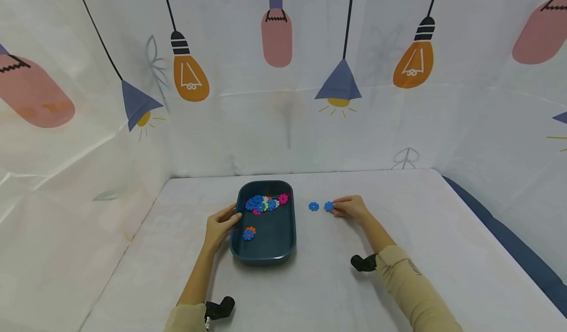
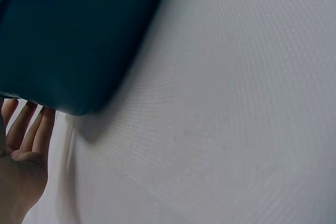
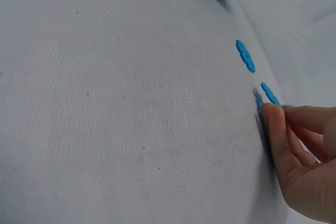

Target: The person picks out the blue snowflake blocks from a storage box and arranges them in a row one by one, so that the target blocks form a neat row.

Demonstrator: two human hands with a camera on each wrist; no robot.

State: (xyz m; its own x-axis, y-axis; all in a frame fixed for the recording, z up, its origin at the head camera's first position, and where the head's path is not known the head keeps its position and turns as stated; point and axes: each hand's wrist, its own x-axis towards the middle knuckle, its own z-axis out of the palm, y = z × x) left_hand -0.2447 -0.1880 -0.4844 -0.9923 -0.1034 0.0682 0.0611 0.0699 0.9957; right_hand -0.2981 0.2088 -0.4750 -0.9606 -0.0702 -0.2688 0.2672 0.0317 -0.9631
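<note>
A dark teal plastic tray (image 1: 270, 246) stands on the white table, holding a cluster of flower-shaped plastic discs (image 1: 259, 203) in blue, pink, orange and other colours. Nearer its front lie a blue disc and an orange one (image 1: 249, 233), overlapping. My left hand (image 1: 220, 225) grips the tray's left side, thumb over the rim and fingers along the outer wall. To the right of the tray, my right hand (image 1: 351, 207) pinches a blue flower-shaped disc (image 3: 269, 93) by its edge, close over the tabletop. Just left of it, another blue disc (image 1: 313, 206) lies flat.
White cloth covers the table (image 1: 328, 282). Behind it hangs a pale curtain (image 1: 248, 125) printed with lamps and bulbs. A black wrist mount (image 1: 220, 308) sticks out from the left sleeve, another mount (image 1: 364, 263) from the right sleeve.
</note>
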